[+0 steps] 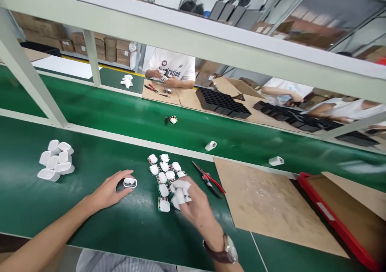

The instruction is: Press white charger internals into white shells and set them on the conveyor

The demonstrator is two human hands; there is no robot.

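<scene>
Between the thumb and fingers of my left hand (110, 191) stands a small white charger housing (130, 186), its open end facing up with dark and metallic parts showing inside. My right hand (193, 203), with white covers on its fingertips and a watch on the wrist, reaches over the near right side of a group of small circuit boards with white tops (164, 190). Its fingers are bent down and blurred, and whether they grip a board I cannot tell. Red-and-black pliers (208, 178) lie just beyond that hand.
Several white housings (52, 162) stand grouped at the left. A green conveyor belt (126, 117) carries two white housings (211, 145) and a small assembly (171, 120). Brown board (265, 199) and a red-rimmed tray (328, 219) lie right. Co-workers (181, 64) sit across.
</scene>
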